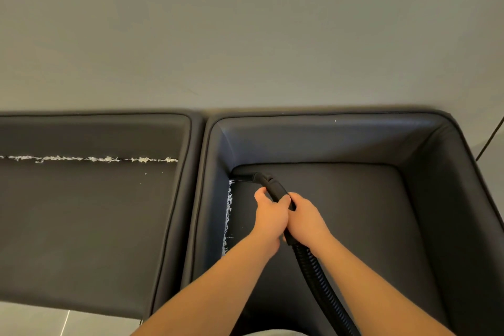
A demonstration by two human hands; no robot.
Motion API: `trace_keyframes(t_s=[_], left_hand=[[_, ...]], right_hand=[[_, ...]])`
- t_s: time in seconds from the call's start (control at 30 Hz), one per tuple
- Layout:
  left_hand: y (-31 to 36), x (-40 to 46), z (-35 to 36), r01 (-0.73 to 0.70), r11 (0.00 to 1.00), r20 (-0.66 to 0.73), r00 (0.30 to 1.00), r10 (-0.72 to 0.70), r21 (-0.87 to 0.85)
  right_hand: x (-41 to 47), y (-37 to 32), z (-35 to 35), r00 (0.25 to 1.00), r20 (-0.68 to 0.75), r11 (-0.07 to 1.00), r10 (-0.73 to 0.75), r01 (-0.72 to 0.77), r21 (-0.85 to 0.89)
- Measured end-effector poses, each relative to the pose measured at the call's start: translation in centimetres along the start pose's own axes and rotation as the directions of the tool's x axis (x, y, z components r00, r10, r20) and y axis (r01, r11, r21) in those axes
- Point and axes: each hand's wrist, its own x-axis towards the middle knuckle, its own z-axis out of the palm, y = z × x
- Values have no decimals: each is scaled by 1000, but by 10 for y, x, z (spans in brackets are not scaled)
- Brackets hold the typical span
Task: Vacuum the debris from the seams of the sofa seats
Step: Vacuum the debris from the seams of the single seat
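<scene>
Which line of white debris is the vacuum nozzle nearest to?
The debris in the right seat's left side seam; the nozzle sits at its far end. The other line lies across the left seat.

Black vacuum nozzle (pixel 246 177) points into seat's back-left corner — white debris (pixel 228 215) lining the left seam.

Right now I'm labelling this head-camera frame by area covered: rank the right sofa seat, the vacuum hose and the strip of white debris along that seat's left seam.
1. right sofa seat
2. vacuum hose
3. strip of white debris
</scene>
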Motion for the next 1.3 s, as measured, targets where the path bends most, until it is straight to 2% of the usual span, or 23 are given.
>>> trace_keyframes(t_s=[0.17, 0.3, 0.43, 0.67, 0.97, 1.13, 1.3], left_hand=[[-20, -29, 2, -2, 1000, -12, 1000, 2, -17], [-40, -42, -2, 12, 999, -18, 1000, -13, -36], [-39, -29, -8, 14, 1000, -39, 999, -15, -22], [-33, -33, 2, 42, 999, 13, 999, -42, -5], [-60, -63, -7, 55, 993, -25, 998, -57, -100], [-65, -59, -31, 98, 987, -43, 994, -104, -129], [-81, -69, -20, 144, 984, 19, 990, -143, -102]], right_hand=[[-27, 12, -10, 997, 38, 993, -71, 75, -95], [-40, 24, -2, 994, 85, 986, -66, 78, -149], [-31, 25, 11, 997, 46, 989, -60, 66, -133], [-30, 38, 1, 998, 28, 998, -49, 50, -38], [-58, 46, 5, 989, 101, 977, -111, 127, -173], [-65, 51, 37, 984, 127, 976, -128, 148, -162], [-78, 72, 27, 987, 122, 987, -101, 115, -116]])
